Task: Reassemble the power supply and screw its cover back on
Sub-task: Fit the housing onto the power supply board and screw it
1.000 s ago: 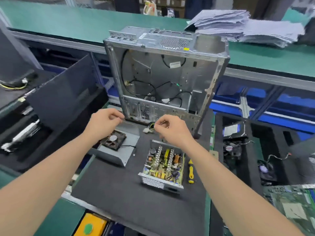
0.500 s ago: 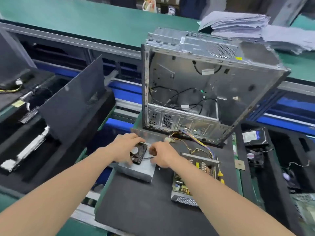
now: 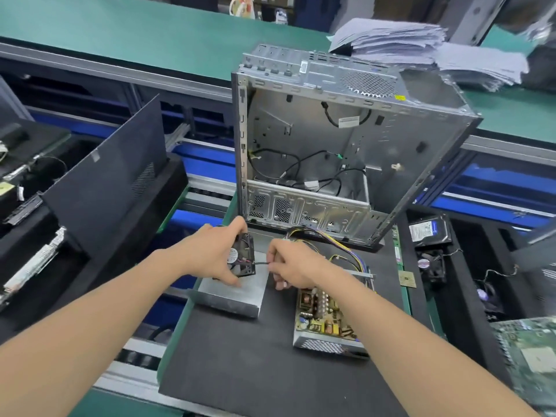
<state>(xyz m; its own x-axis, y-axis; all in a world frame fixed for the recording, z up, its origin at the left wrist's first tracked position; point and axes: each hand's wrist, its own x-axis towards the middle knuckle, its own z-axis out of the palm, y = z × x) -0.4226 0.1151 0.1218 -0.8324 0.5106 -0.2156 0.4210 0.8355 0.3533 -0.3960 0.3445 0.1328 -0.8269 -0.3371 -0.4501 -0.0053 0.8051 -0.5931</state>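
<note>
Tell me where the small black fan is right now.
Head view, just left of centre: the left hand holds the fan up on edge over the grey metal cover, while the right hand pinches its lead.

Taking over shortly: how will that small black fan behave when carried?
Likely light and stiff: the left hand holds the fan on edge by its frame. Its thin cable, pinched by the right hand, looks floppy and could snag or tug.
</note>
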